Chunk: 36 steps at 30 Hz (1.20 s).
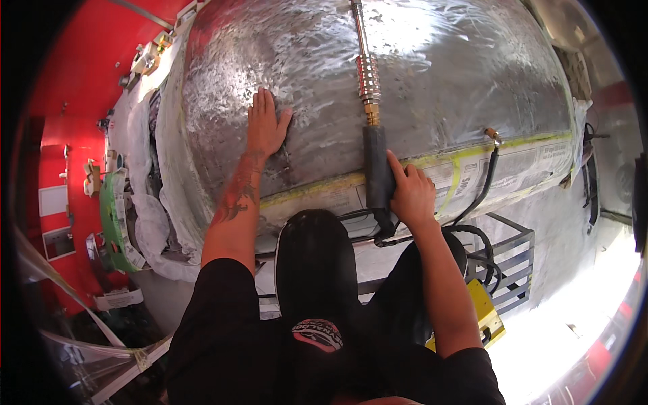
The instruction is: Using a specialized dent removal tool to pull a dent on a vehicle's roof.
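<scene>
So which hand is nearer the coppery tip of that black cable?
Right hand: at the black handle, left of the tip. Left hand: farther left, on the metal panel.

I wear black short sleeves (226,300), black trousers (316,256) and, bottom centre, a red-and-white emblem (317,335); a tattoo (241,192) marks my left forearm (231,239).

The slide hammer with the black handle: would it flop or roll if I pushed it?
The slide hammer is probably stiff, because its metal rod looks straight. It may feel heavy for its size, with that chunky metal sleeve. Its handle looks round, so it could roll a little.
</scene>
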{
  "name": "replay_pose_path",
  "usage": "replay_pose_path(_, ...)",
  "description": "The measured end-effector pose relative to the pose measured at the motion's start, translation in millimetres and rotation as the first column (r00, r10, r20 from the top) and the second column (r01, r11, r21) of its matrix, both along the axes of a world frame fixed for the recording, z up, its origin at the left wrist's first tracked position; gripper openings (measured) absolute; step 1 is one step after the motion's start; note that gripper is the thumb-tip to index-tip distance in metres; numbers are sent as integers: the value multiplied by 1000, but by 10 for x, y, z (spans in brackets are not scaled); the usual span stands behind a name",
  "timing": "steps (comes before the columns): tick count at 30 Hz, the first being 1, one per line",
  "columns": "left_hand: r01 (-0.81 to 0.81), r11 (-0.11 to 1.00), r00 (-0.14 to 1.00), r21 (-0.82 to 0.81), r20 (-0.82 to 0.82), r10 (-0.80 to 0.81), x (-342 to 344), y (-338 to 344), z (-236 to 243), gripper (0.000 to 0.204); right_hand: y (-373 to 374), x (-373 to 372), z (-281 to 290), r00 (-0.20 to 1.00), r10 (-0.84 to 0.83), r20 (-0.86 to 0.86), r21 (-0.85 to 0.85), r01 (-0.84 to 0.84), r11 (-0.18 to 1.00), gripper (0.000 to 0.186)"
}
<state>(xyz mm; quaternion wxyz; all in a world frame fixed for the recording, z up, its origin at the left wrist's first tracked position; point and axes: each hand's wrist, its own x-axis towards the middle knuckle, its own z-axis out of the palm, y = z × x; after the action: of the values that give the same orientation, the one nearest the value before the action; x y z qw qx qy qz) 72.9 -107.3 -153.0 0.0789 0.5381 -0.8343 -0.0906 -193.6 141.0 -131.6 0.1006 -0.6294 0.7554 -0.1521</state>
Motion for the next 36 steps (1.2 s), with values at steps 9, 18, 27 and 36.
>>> replay_pose_path(9, -3, 984, 1000, 179, 6, 2, 372, 981, 152, 77, -49, -14, 78, 996, 14, 92, 77, -21, 997, 78)
replay_pose_path(18, -394, 694, 641, 603, -360, 678, 1205, 3883, 298, 52, -52, -79, 43, 991, 4, 137, 86, -16, 996, 76)
replay_pose_path(27, -65, 296, 54, 953, -293, 955, 950, 4650, 709, 72, -37, -74, 47, 986, 12, 168, 87, -27, 996, 69)
replay_pose_path(36, -154, 436, 215, 887, -400, 891, 1147, 4704, 698, 76, -23, -74, 15, 977, -12, 213, 69, -3, 998, 63)
